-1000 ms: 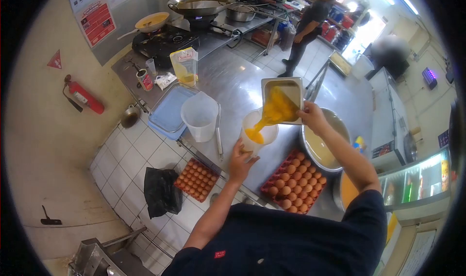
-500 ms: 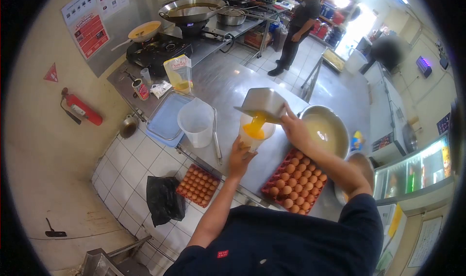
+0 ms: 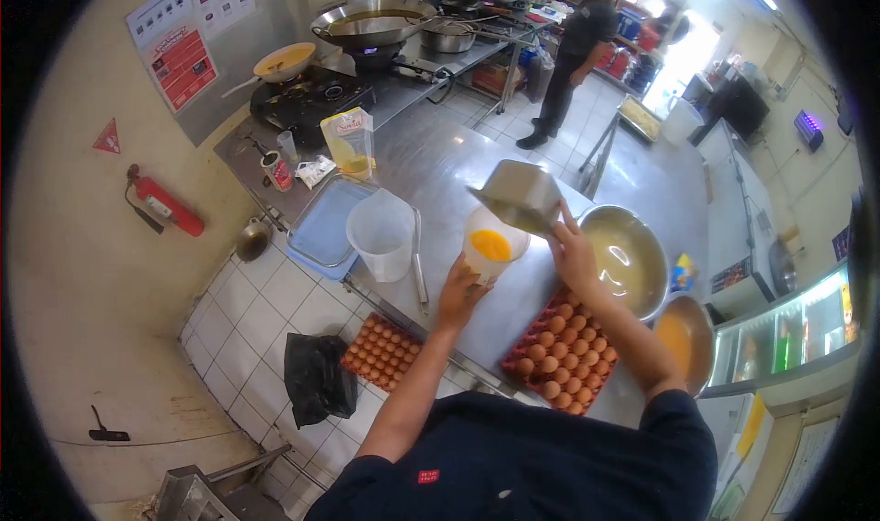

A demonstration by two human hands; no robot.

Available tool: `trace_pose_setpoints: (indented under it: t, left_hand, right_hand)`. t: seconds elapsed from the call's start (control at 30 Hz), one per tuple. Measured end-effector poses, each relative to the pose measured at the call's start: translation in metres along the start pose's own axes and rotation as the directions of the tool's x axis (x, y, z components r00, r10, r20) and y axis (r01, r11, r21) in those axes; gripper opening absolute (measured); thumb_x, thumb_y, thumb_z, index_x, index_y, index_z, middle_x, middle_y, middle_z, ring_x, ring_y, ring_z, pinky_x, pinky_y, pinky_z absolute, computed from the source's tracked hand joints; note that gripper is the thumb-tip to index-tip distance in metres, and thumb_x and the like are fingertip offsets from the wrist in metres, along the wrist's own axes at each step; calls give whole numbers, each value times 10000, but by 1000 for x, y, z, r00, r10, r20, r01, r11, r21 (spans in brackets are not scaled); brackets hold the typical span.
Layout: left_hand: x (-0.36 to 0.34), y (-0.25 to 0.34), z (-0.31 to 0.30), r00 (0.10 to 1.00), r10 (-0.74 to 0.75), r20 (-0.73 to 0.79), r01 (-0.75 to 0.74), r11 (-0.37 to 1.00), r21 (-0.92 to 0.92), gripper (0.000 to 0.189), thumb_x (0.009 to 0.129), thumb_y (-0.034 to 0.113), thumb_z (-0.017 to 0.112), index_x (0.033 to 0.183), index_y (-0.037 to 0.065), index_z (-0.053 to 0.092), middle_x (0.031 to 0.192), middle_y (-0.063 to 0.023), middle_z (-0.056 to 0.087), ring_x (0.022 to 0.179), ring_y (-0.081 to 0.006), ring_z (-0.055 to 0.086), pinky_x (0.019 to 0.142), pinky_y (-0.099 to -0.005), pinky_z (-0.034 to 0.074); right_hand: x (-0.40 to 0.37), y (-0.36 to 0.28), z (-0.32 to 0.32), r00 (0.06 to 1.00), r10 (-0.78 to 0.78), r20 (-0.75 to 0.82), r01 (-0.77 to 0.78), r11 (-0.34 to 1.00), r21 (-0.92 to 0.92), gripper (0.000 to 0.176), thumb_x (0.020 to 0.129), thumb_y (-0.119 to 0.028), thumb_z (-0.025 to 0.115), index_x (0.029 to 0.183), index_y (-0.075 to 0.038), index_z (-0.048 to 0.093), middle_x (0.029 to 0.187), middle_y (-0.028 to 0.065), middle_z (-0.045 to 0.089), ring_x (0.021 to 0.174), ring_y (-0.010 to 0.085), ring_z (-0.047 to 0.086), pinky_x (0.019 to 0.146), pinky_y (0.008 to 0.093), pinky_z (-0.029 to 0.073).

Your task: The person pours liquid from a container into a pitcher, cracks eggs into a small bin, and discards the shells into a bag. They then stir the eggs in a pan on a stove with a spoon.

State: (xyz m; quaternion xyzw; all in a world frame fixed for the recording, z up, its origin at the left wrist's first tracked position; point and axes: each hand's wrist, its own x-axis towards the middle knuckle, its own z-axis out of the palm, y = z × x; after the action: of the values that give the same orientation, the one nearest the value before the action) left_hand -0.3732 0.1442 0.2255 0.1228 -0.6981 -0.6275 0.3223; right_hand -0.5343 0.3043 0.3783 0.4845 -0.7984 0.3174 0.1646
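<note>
My left hand [image 3: 461,294] is wrapped round a translucent plastic cup [image 3: 498,232] with yellow-orange beaten egg in its bottom. Above and slightly right of the cup, my right hand [image 3: 573,251] grips a square metal container [image 3: 521,193] by its side, tilted over the rim. No stream runs between the two. A larger white plastic jug [image 3: 380,232] stands left of the cup, with a long metal utensil [image 3: 420,260] beside it. Below my right forearm lies a red tray of brown eggs [image 3: 559,356]. A steel bowl of pale liquid [image 3: 623,260] sits to the right.
A second bowl [image 3: 686,342] with orange liquid stands at the right. Another egg tray [image 3: 380,351] and a black bag [image 3: 318,379] are low at the left. A blue tray [image 3: 332,223], a pouch [image 3: 350,143] and a stove [image 3: 312,104] lie beyond. A person [image 3: 579,54] stands farther back.
The yellow stream from the metal container into the cup has stopped. My right hand has raised the container slightly. The whole view has shifted a little.
</note>
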Motion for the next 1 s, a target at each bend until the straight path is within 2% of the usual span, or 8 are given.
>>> trace_pose_setpoints:
  t: [0.1, 0.23, 0.27, 0.37, 0.53, 0.77, 0.97, 1.0]
  left_hand:
    - [9, -14, -8, 997, 21, 76, -34, 983, 179, 368, 828, 198, 756, 1159, 53, 684, 1476, -174, 417, 1336, -305, 449, 1098, -368, 367]
    - [22, -19, -13, 992, 7, 125, -34, 975, 221, 357, 827, 265, 763, 1128, 79, 715, 1514, -169, 383, 1373, -295, 414, 1114, -361, 357]
    - [25, -20, -13, 992, -4, 127, -20, 982, 186, 356, 831, 272, 759, 1123, 75, 715, 1516, -173, 381, 1373, -302, 414, 1110, -363, 361]
    - [36, -23, -15, 991, -18, 130, -9, 979, 202, 348, 839, 269, 748, 1115, 60, 713, 1486, -171, 423, 1349, -306, 442, 1089, -363, 383]
    - [67, -45, -25, 998, -60, 33, 48, 957, 286, 320, 851, 220, 711, 1126, 57, 702, 1284, -134, 606, 1125, -284, 609, 953, -351, 479]
    - [56, -10, -41, 960, -280, -29, 277, 921, 272, 371, 936, 209, 631, 1233, -13, 617, 1158, -142, 670, 1011, -234, 653, 879, -318, 506]
    - [-41, 51, -57, 963, -227, -148, 252, 951, 179, 243, 977, 168, 576, 1145, 13, 658, 1080, -110, 668, 974, -207, 640, 869, -317, 494]
    - [-52, 59, -56, 975, -171, -144, 208, 931, 299, 198, 963, 148, 589, 1101, 29, 666, 1037, -106, 655, 971, -234, 628, 863, -327, 486]
  right_hand:
    - [-9, 31, 18, 994, 56, -96, -54, 998, 26, 205, 884, -90, 652, 1057, 1, 590, 1392, 243, 509, 808, 350, 689, 654, 389, 529]
    - [-5, 8, -4, 750, 641, 166, -647, 656, 388, 205, 943, -147, 636, 1081, 2, 615, 1074, 81, 652, 853, 116, 629, 696, 278, 536]
    - [-9, 15, 4, 704, 685, 188, -592, 419, 688, 216, 943, -151, 636, 1133, -54, 604, 989, 42, 626, 838, 116, 613, 691, 251, 537]
    - [-29, 48, 4, 515, 773, 371, -648, 68, 758, 265, 957, -161, 623, 1198, -73, 556, 1043, 46, 629, 860, 139, 626, 699, 256, 543]
    - [-74, 13, -29, 419, 728, 542, -630, -196, 751, 272, 982, -175, 586, 1201, -28, 521, 1100, 58, 629, 946, 158, 655, 747, 257, 576]
    - [-157, -55, -35, 240, 690, 683, -837, -209, 506, 219, 970, -203, 587, 1135, -59, 593, 888, -1, 612, 719, 85, 560, 596, 230, 476]
    - [-173, -73, 52, 356, 652, 669, -934, 227, 276, 327, 956, -287, 608, 1076, 16, 627, 844, 57, 630, 750, 126, 568, 654, 289, 490]
    - [-181, -72, 76, 366, 655, 661, -920, 148, 362, 327, 958, -281, 608, 1072, 25, 621, 849, 75, 637, 741, 132, 588, 647, 295, 502]
